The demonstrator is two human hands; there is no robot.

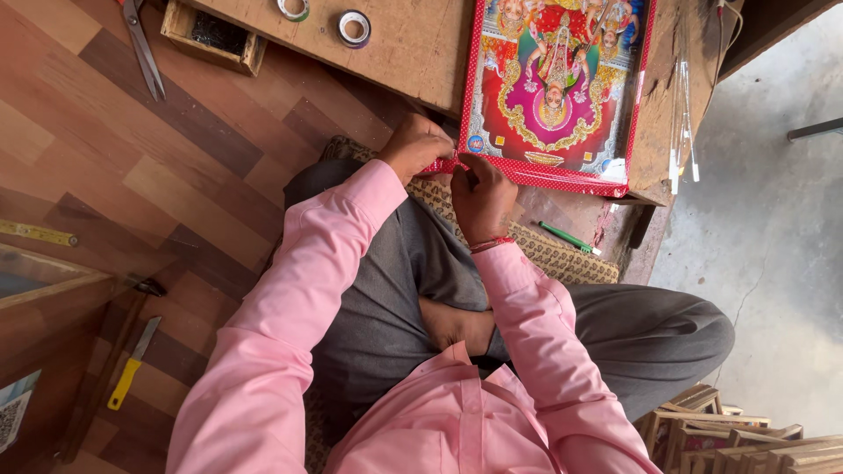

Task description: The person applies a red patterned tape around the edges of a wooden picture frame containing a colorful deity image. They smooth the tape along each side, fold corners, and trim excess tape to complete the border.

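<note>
Head view, looking down at a seated person w/ both hands at the near corner of a framed picture point(555, 88). Left hand point(416, 146) is curled over the frame's red dotted edge at that corner, fingers folded down onto it. Right hand point(482, 198) sits just beside it, fingertips pinched shut on the same red edge; a red thread band circles that wrist. Exactly what the fingertips pinch is too small to tell. Both hands nearly touch.

Picture is bright red, pink & gold, w/ a red white-dotted border. It lies flat on a low wooden board point(413, 44), its near edge hanging toward the person's lap. On the board, well apart from the hands: two tape rolls point(354, 28) and a small open wooden box point(215, 37). Scissors point(143, 48) lie left of the box.

Person wears a pink shirt & grey trousers, legs crossed, sitting on a patterned woven mat point(544, 250). A green pen point(566, 237) rests on the mat, right of the hands.

Floor at left is wood-look planks in mixed browns; a yellow-handled knife point(132, 364) and a yellow ruler point(37, 233) lie there. At right, bare grey concrete floor point(764, 219) w/ a crack. Stacked wooden frame pieces point(746, 439) sit bottom right.
</note>
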